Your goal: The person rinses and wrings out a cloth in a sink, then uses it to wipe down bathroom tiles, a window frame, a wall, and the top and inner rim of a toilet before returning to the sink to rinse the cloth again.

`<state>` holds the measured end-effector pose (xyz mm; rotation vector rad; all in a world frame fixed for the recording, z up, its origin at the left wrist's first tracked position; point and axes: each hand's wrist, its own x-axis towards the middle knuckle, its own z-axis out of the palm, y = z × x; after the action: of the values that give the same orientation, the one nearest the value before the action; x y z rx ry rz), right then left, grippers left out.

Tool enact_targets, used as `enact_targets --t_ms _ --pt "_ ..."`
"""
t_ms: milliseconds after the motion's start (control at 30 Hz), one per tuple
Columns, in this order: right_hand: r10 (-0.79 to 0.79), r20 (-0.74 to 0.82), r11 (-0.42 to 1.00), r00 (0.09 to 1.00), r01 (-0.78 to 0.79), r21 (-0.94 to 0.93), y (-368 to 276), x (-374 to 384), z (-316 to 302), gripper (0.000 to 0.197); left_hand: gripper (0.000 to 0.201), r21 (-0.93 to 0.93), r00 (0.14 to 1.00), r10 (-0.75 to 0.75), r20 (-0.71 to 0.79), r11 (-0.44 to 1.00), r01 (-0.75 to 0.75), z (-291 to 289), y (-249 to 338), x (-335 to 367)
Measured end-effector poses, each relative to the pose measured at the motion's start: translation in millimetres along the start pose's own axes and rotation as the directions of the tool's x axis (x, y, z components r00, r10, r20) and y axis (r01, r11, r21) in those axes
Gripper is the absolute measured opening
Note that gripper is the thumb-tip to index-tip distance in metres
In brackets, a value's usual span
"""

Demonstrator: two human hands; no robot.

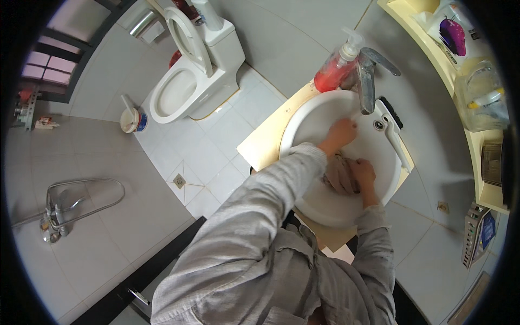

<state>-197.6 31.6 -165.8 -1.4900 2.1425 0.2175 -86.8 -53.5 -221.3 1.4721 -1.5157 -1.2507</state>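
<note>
A wet-looking beige-brown cloth (339,176) lies bunched in the white washbasin (331,216). On its right side, my right hand (364,173) has its fingers closed on the cloth. My left hand (342,134) is closed in a fist over the basin, just beyond the cloth and below the faucet; whatever it may hold is hidden. Both forearms wear light grey sleeves. The grey metal faucet (367,81) stands at the basin's far rim, its spout pointing toward the bowl.
A pump bottle of red liquid (333,70) stands left of the faucet. A black-bristled brush (392,112) lies on the right rim. A cream shelf (460,103) holding containers curves along the right wall. A white toilet (181,95) and a brush holder (132,120) stand at left.
</note>
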Motion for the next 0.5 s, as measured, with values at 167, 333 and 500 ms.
enact_targets --t_ms 167,333,500 --pt "-0.090 -0.164 0.565 0.982 0.186 0.804 -45.1 29.5 -36.5 0.018 0.025 0.097 0.966 0.123 0.226 0.984 -0.148 -32.8 -19.6 -41.5" --pt "-0.215 -0.236 0.369 0.948 0.302 0.879 -73.8 23.7 -48.6 0.016 0.022 0.309 1.000 -0.004 0.022 0.951 -0.003 -70.4 19.7 -42.1" --pt "-0.189 -0.322 0.481 0.928 0.373 0.793 8.9 48.6 -36.1 0.017 0.017 0.450 0.994 0.103 -0.044 0.890 -0.073 -101.8 33.3 -60.1"
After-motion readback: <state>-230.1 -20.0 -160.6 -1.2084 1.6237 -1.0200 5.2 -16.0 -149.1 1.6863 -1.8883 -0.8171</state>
